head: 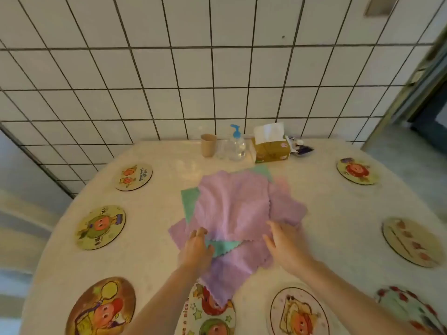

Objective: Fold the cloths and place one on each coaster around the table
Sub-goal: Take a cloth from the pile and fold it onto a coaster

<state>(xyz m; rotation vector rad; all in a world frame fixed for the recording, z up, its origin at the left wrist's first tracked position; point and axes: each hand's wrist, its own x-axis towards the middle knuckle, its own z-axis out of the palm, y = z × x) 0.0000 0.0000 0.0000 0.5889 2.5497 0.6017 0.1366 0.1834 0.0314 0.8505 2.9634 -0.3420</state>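
Note:
A loose pile of cloths lies in the middle of the round table: a lilac cloth (232, 204) on top, more lilac ones under it, and green cloths (189, 204) poking out at the left, back and front. My left hand (196, 250) rests on the pile's near left edge, fingers apart. My right hand (284, 245) hovers over the near right edge, fingers spread and blurred. Round picture coasters ring the table, such as the left one (100, 227) and the right one (410, 241). One lilac corner overlaps the near coaster (208, 313).
At the back of the table (338, 209) stand a brown cup (208, 145), a clear pump bottle (235, 146), a tissue box (271, 147) and small dark items (301, 148). A tiled wall rises behind. A doorway opens at the right.

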